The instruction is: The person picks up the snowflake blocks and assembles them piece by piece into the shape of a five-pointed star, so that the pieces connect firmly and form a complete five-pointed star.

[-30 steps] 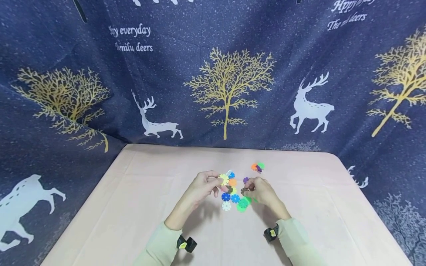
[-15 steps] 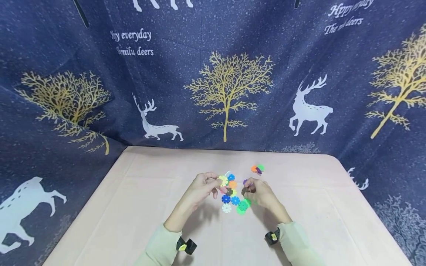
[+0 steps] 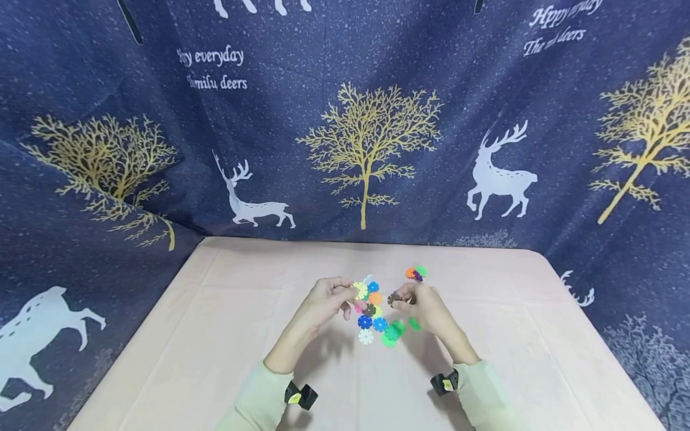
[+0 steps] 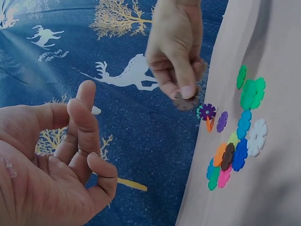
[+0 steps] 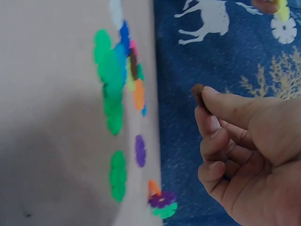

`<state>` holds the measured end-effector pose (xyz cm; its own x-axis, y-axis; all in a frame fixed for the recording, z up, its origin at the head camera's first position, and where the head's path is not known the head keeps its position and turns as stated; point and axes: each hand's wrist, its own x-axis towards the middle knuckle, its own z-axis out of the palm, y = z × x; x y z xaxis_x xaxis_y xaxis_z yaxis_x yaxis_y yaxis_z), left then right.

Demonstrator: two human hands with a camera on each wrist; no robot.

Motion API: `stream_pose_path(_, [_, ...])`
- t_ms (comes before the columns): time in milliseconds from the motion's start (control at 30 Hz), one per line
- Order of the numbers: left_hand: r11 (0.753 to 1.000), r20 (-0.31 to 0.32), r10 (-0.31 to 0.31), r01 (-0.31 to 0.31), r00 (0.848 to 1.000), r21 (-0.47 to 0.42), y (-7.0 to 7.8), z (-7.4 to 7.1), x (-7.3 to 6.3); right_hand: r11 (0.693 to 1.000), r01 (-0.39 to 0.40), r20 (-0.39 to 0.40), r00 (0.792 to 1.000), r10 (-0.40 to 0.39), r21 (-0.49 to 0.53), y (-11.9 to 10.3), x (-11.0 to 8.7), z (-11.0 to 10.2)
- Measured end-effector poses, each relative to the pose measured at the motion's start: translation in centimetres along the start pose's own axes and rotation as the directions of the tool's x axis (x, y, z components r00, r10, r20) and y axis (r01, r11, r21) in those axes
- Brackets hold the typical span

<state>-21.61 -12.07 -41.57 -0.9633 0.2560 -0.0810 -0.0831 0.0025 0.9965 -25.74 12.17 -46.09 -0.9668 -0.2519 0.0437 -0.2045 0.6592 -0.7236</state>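
Note:
My left hand [image 3: 327,299] pinches a yellow notched snowflake disc [image 3: 360,291] between thumb and fingers. A white disc [image 5: 283,31] appears joined to the yellow one in the right wrist view. My right hand [image 3: 426,306] grips a brown notched disc [image 3: 394,299] by its edge, to the right of the left hand's pieces and apart from them. Both hands are held above the table. In the left wrist view the brown disc [image 4: 186,100] shows under the right thumb, while the left hand's own discs are mostly hidden behind its fingers.
Loose discs lie on the pink-covered table [image 3: 215,359]: dark blue [image 3: 365,322], white [image 3: 366,337], orange [image 3: 375,298], several green [image 3: 390,335], and others. Farther back sits a small orange, purple and green cluster [image 3: 415,274]. A dark blue deer-print cloth [image 3: 269,120] hangs behind.
My right hand has lifted the brown disc slightly and shifted it left, uncovering a green disc below. The left hand has stayed almost still with the yellow disc.

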Motion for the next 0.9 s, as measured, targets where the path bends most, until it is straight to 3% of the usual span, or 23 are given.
stream_pose_path(367, [1.0,-0.006,-0.014,0.014,1.0,0.017,-0.1,0.2,0.1,0.989,0.127,-0.016,0.992,-0.126,0.075,-2.8,-1.0,-1.3])
stream_pose_path(900, [1.0,0.027,-0.003,0.002,1.0,0.009,0.1,0.7,0.1,0.974,0.212,-0.047,0.977,-0.209,0.074,-5.4,-2.1,-2.6])
